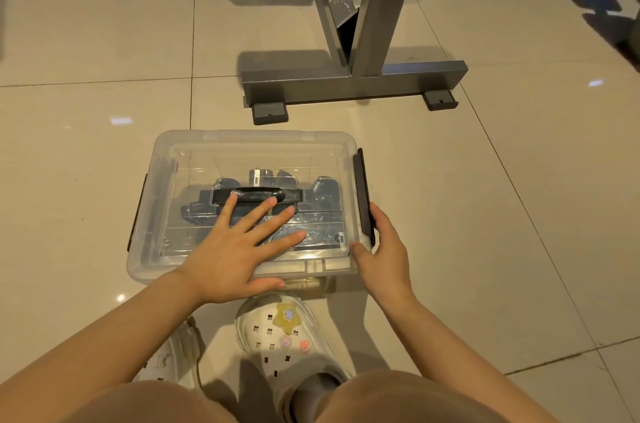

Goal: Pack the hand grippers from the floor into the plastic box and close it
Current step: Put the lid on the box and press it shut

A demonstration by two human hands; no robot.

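While lid sits on: hand grippers (pixel 263 194) inside plastic box (pixel 180 159)
Left hand (pixel 232 249): flat, fingers spread, pressing lid
Right hand (pixel 384 249): grasping black side latch (pixel 362 190)

1. Glossy beige floor tiles (pixel 104 24) are reflecting warm light in small bright spots.
2. A grey metal stand (pixel 353 79) is resting on two dark feet, casting shadows.

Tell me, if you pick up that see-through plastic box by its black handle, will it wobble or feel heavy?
The clear plastic box would probably feel fairly heavy for its size, since several dark hand grippers lie inside. They look loose, so they may slide and rattle. The black handle sits at the lid's middle, so it should hang roughly level, if the black side latch holds.
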